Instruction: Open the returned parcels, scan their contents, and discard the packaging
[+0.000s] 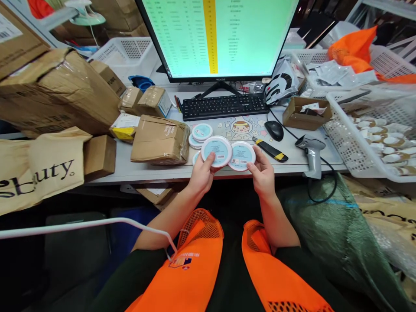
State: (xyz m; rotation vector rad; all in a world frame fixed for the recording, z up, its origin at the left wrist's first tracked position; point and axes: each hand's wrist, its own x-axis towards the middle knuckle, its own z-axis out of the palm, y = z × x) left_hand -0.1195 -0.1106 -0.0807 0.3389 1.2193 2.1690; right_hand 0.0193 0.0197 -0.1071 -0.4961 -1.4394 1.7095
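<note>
My left hand (202, 174) grips a round flat tin (218, 149) with a pale blue printed label and a barcode, its thumb on the label. My right hand (262, 171) pinches a second tin (242, 157) of the same look by its right edge. Both tins are held side by side above the desk's front edge, the left one slightly overlapping the other. Behind my left hand, a small stack of similar tins (202, 131) sits on the desk, partly hidden.
Cardboard boxes (159, 138) crowd the left side. At the back stand a monitor (240, 39) and keyboard (224, 106). To the right lie a mouse (274, 130), a yellow-black utility knife (271, 150), a barcode scanner (312, 157) and a white basket (352, 147) with wrapped items.
</note>
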